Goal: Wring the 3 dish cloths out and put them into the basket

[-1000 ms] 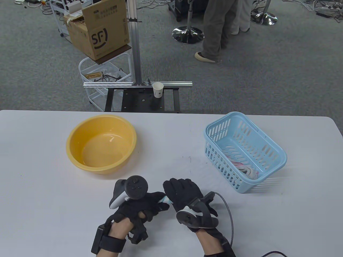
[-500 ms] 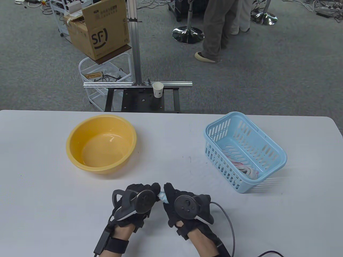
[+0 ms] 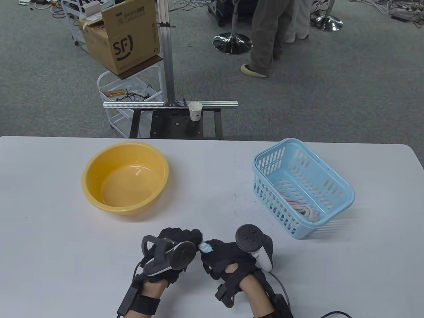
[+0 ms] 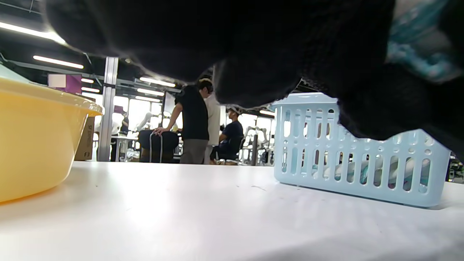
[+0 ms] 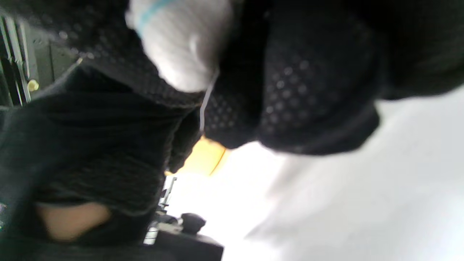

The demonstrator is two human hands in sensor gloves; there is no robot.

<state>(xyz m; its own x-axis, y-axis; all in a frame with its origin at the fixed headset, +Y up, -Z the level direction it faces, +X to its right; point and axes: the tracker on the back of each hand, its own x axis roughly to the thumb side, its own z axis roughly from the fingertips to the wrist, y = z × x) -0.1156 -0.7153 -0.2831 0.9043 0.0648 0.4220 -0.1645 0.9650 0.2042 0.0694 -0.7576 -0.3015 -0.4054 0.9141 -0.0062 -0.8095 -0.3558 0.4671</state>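
A rolled white dish cloth with blue stripes (image 3: 205,247) shows only as a short piece between my two fists near the table's front edge. My left hand (image 3: 180,241) grips its left end and my right hand (image 3: 220,256) grips its right end. The cloth (image 5: 181,40) fills the top of the right wrist view, wrapped by black fingers; a blurred bit of it (image 4: 417,40) appears in the left wrist view. The light blue basket (image 3: 331,202) stands at the right with wrung cloths (image 3: 303,207) lying in it. The basket (image 4: 362,163) is also ahead in the left wrist view.
A yellow basin (image 3: 92,172) stands on the left half of the white table (image 3: 212,205), holding only a little water. The basin (image 4: 36,145) is close at the left wrist view's left. Beyond the table's far edge stand a metal frame with a paper cup (image 3: 195,111) and a person's legs (image 3: 265,36).
Both hands have twisted the cloth in opposite ways: the right hand rolled so its tracker now stands up on the right, and the left tracker tipped down and forward. The cloth stayed in place.
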